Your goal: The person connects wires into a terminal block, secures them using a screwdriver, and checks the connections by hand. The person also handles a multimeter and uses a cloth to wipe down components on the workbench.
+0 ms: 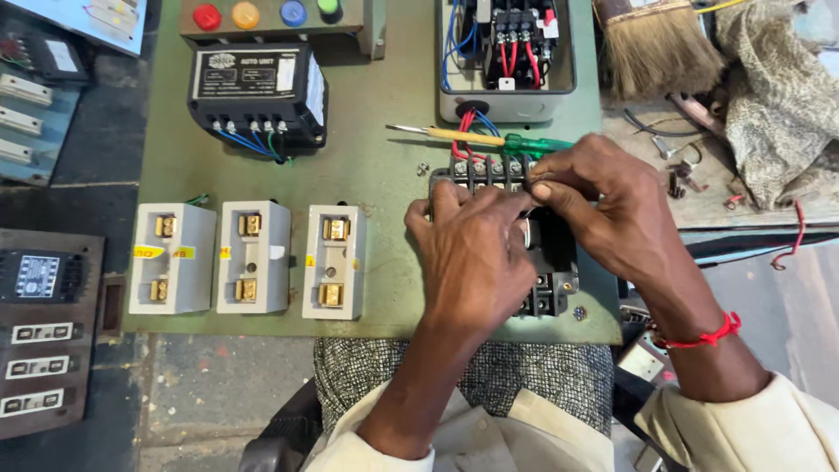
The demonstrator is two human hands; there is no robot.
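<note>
Under both hands' grip, left hand [472, 253] and right hand [603, 205], sits the black contactor [552, 262].

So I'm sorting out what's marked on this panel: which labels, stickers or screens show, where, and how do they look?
Black control unit, upper left: pale rectangular label on top.
Three white fuse holders, left of the hands: small yellow stickers on their faces.
Dark meter, far left: small pale screen.
Grey panel below it: three white rectangular tags.

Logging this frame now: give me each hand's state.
Left hand: closed over the black contactor, steadying it.
Right hand: fingers pinched at the contactor's terminal row; what they hold cannot be told.
</note>
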